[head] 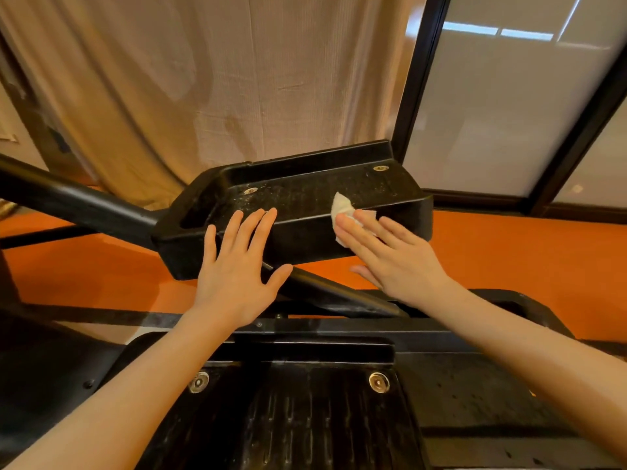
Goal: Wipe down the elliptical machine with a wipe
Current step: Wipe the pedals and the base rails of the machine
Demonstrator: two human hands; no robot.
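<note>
Orange floor, beige curtain behind. The right hand presses a white wipe flat-fingered onto the dusty black pedal; the left hand rests beside it, fingers straight, slightly spread.

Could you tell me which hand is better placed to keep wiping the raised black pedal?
Right hand: flat fingers already press the white crumpled wipe onto the raised black plastic foot pedal. Left hand is bare, only bracing its near wall.

Left hand & right hand: bare forearms, no sleeves/jewellery.
</note>
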